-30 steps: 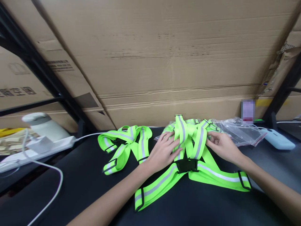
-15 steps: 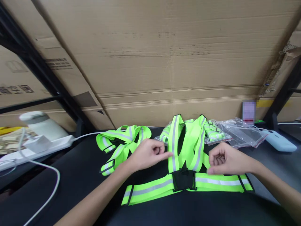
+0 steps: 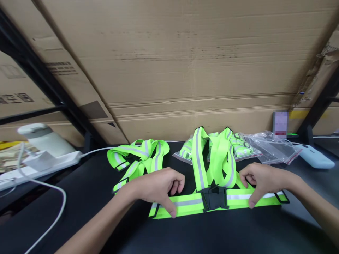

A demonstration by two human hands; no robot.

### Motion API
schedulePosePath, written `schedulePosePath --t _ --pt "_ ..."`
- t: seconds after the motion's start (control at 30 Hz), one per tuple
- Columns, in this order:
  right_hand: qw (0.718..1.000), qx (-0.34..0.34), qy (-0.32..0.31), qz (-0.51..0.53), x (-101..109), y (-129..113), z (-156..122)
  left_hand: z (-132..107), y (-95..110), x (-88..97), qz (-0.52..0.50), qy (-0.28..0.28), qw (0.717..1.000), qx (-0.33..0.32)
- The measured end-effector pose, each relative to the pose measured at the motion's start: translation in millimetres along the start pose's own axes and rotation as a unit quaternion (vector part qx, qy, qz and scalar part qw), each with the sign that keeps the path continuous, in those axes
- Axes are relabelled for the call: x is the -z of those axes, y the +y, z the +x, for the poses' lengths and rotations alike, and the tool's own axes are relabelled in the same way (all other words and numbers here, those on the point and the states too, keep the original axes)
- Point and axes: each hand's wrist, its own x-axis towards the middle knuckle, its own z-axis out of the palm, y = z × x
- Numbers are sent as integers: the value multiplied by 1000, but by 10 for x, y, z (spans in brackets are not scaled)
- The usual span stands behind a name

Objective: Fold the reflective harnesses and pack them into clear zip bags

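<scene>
Head view: beneath a cardboard wall [image 3: 169, 70], a black tabletop [image 3: 212, 233] fills the lower frame, with a vest [image 3: 212, 165] at centre. Left hand [image 3: 159, 185] and right hand [image 3: 261, 180] each have their grip closed on its waistband [image 3: 185, 204], either side of the buckle [image 3: 214, 198]. Even, level tension looks best for flattening it. Count: two loose vests, the second vest [image 3: 137, 157] centre left; one buckle.
</scene>
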Motion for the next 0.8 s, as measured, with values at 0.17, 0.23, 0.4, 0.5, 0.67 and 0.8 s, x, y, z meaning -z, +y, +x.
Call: schedulePosePath --t 0.17,0.23,0.4,0.5,0.67,0.8 --pt "999 -46 -20 8 125 236 -72 -79 -15 103 -56 -20 998 8" --pt "997 -72 -35 21 178 306 -118 -133 -12 134 -67 -34 997 20" --pt "973 -182 -99 100 288 340 -235 -243 -64 162 -54 -83 991 92" --pt "956 -211 -142 145 306 316 -267 -250 -137 144 -54 -96 988 110" --pt "956 -130 -175 194 242 327 -221 -238 -186 146 -81 -104 983 124" --pt "961 -69 -144 228 215 426 -167 -250 -231 189 -88 -84 988 97"
